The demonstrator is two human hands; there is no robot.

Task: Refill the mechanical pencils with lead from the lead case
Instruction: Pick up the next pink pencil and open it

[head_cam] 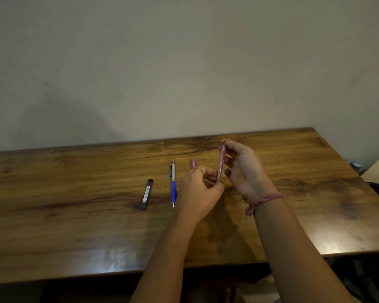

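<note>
We see both hands raised just above the wooden worktop (74,215), meeting on a pink mechanical pencil (221,164) held nearly upright. The right hand (245,169) curls its fingers (227,159) round the upper part of the barrel, thumb near the top end. The left hand (197,189) pinches the lower end between thumb and fingertips; a thin ring (198,169) sits on one of its fingers. A pink thread bracelet (260,202) is tied round the right wrist.

Behind the left hand a second pink piece (193,163) pokes up from the worktop; it is blurred, so we think it may be another pencil or a cap, but we cannot tell which.

Left of the hands, a blue-and-silver mechanical pencil (173,184) lies flat on the worktop, tip toward us, clip end toward the wall (184,62). Further left, and apart from it, the dark lead case (146,194) lies flat too, roughly parallel to that pencil, its black cap end pointing away from us. Neither is touched by a hand.
</note>
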